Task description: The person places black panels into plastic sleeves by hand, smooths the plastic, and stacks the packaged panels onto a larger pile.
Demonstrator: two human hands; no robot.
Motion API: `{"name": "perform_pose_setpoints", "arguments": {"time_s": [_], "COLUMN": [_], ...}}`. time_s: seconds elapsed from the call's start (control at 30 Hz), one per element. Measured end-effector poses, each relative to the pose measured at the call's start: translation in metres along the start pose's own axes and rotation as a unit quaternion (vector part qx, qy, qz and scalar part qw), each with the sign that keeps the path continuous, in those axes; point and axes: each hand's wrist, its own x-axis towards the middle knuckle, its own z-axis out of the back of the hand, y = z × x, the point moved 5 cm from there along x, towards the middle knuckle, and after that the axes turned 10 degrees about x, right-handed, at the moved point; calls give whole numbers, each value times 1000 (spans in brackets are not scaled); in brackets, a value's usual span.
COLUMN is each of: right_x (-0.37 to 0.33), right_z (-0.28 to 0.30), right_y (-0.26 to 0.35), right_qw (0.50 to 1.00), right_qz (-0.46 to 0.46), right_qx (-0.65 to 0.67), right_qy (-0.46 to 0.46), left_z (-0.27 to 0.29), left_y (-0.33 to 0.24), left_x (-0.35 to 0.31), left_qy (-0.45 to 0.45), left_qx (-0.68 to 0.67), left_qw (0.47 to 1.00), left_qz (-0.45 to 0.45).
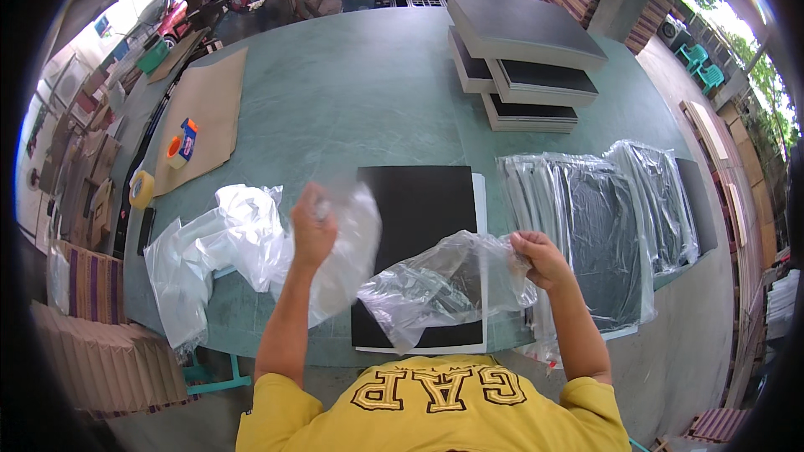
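My left hand is raised with its fingers closed on a whitish clear plastic bag, which is smeared by motion. My right hand pinches the edge of a crumpled clear plastic bag. That bag drapes over a black sheet, with white sheets showing along its right side. Whether the plastic in my two hands is one piece, I cannot tell. Left of my left hand lies a heap of loose clear plastic bags. Bagged black sheets lie in overlapping piles to the right of my right hand.
Stacked black-topped sheets stand at the far right of the green table. A brown cardboard sheet at the left bears an orange tape roll and a blue-orange box. A yellowish tape roll sits near the left edge.
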Motion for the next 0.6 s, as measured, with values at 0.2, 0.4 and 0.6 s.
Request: {"name": "perform_pose_setpoints", "arguments": {"time_s": [0.2, 0.4, 0.6], "right_x": [5, 9, 5], "right_z": [-72, -98, -101], "right_y": [17, 12, 5], "right_qw": [993, 989, 996], "right_qz": [95, 136, 76], "right_qx": [3, 31, -12], "right_qy": [71, 45, 48], "left_z": [-29, -27, -28], "left_y": [-23, -71, -77], "left_x": [-22, -30, -39], "left_qy": [336, 326, 382], "left_qx": [-187, -290, -258], "left_qw": [904, 891, 854], "left_qz": [185, 128, 240]}}
